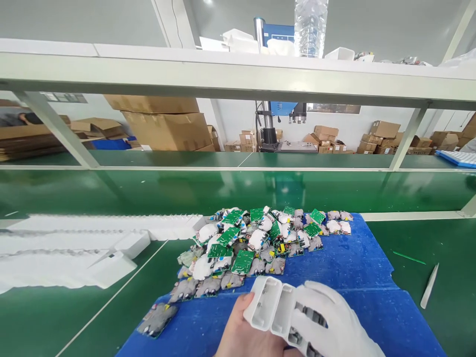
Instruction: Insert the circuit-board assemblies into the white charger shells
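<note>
My left hand (241, 334), bare, grips several white plastic housings (261, 303) standing side by side with their open ends up. My right hand (334, 317), in a white glove, lies over the housings on the right, its fingers wrapped on them. Dark parts show inside the housings between the gloved fingers. Beyond the hands, a pile of circuit boards (243, 262) with grey and white potting lies on a blue sheet (357, 263). One board (156, 319) lies apart at the sheet's left edge.
Rows of white housings (67, 258) stand on the green table (148, 292) at left. Tweezers (430, 286) and a thin green strip (409, 257) lie at right. A shelf (223, 72) spans overhead, bearing a plastic bottle (311, 27). Cardboard boxes (174, 131) and a drill press (268, 129) stand behind.
</note>
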### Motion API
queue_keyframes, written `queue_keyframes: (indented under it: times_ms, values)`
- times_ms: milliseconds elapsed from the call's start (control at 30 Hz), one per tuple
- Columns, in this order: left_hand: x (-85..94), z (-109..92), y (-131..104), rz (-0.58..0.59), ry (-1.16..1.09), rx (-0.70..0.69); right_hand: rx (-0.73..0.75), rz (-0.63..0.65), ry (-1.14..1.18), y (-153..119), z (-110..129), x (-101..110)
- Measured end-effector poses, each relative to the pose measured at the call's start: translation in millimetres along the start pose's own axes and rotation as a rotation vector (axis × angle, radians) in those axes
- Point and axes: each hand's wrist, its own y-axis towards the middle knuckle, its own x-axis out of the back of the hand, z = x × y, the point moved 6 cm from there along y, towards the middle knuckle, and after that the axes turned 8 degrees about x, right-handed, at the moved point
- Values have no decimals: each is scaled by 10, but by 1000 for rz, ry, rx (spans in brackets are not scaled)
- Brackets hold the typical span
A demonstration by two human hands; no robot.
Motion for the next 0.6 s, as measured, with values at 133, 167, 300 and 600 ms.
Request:
queue_keyframes:
  times_ms: [133,167,300,600]
  values:
    - [12,-15,0,-10,-9,-30,-21,-21,-45,48,31,-13]
    - [22,-7,1,-20,-6,-20,2,-55,-79,56,53,2]
    - [43,20,-4,-45,-7,-1,43,-145,-165,73,78,54]
    - [25,-64,-54,-55,-40,-34,-694,-138,-430,-143,-1149,635]
